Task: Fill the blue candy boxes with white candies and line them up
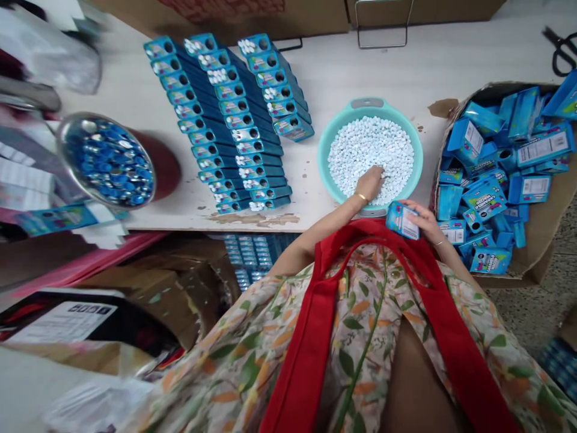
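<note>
A turquoise plastic basin [325,159] full of small white candies [367,138] stands at the table's front edge. My left hand [370,182], with a gold bracelet at the wrist, reaches down into the candies. Its fingers are curled together; the tips and whatever they hold are hidden. Just beside the basin's near rim, my right hand [426,221] is closed around a small blue candy box [402,220], tilted, its white label showing. Close by on the right is a cardboard carton [536,258] heaped with similar blue boxes [484,198].
Left of the basin, blue boxes [234,120] lie in three columns, their round holes facing up; white candies show on several. A metal pot [61,150] of blue-and-silver pieces stands farther left. Black scissors [563,54] lie at the upper right. Large cardboard boxes [279,18] line the back.
</note>
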Available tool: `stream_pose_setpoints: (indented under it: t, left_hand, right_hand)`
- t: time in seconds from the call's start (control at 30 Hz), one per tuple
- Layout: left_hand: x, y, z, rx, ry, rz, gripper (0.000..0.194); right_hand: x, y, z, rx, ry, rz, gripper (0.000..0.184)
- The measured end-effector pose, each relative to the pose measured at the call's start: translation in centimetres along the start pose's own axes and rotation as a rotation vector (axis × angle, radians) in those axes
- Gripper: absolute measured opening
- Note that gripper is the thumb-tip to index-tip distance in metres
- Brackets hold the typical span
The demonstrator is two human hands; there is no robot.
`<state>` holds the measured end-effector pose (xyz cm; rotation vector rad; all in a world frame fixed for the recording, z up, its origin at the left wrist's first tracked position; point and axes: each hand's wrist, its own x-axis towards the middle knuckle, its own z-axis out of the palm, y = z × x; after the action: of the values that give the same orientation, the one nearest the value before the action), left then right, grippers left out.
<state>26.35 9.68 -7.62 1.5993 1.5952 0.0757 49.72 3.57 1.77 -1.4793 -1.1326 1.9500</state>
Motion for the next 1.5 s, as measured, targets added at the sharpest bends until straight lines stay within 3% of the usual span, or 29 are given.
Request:
stream_pose_setpoints:
  t: [0.1,0.2,0.27,0.33,0.43,0.5,0.63,0.77,0.87,0.97,1.1,1.4,1.5]
  left_hand:
    - [-0.6,-1.6,-0.5,-0.057,-0.018,0.012,0.037]
    - [-1.5,-2.9,-1.2,-0.062,0.011,-0.003,0.033]
    - [-1.2,-2.6,-1.1,-0.027,0.026,-0.009,0.031]
    - [-0.3,-1.4,-0.7,0.008,0.028,-0.008,0.034]
    - [1.3,0.1,-0.2,-0.026,0.040,0.001,0.037]
    - [1.6,0.1,-0.3,-0.085,0.054,0.019,0.036]
    - [0.1,-2.2,-2.6,-0.134,0.080,0.133,0.033]
    - [-2.8,-4.4,-7.3,-0.108,0.130,0.334,0.035]
    - [-5.2,-4.4,-11.7,-0.039,0.149,0.457,0.039]
    - [-7.2,-3.0,-15.4,0.067,0.109,0.520,0.038]
    - [-8.7,0.3,-18.0,0.261,0.008,0.516,0.032]
    - [-10.8,8.8,-18.9,0.704,-0.050,0.413,0.034]
    - [-11.3,9.6,-18.6,0.736,-0.026,0.461,0.038]
  right_hand:
    - [0.2,-0.4,-0.1,-0.067,-0.118,-0.031,0.068]
    - [0.2,-1.4,-1.0,-0.108,-0.349,-0.067,0.076]
    - [0.1,-1.8,-1.5,-0.053,-0.468,-0.046,0.097]
    - [-0.2,-1.8,-1.7,0.029,-0.504,0.007,0.111]
    - [-0.3,-1.1,-1.2,0.055,-0.490,0.079,0.105]
    - [-0.1,-0.2,-0.4,0.021,-0.373,0.090,0.095]
    - [1.0,1.5,0.8,0.012,0.036,-0.015,0.076]
    - [2.9,2.0,0.0,-0.048,0.289,-0.260,0.072]
    - [4.4,1.8,-1.0,-0.246,0.367,-0.427,0.070]
    - [5.8,1.3,-1.3,-0.454,0.372,-0.552,0.062]
    - [7.0,0.8,-0.6,-0.628,0.257,-0.684,0.051]
    - [8.2,2.0,0.7,-0.747,0.201,-0.741,0.050]
    - [8.4,2.4,0.6,-0.751,0.199,-0.736,0.050]
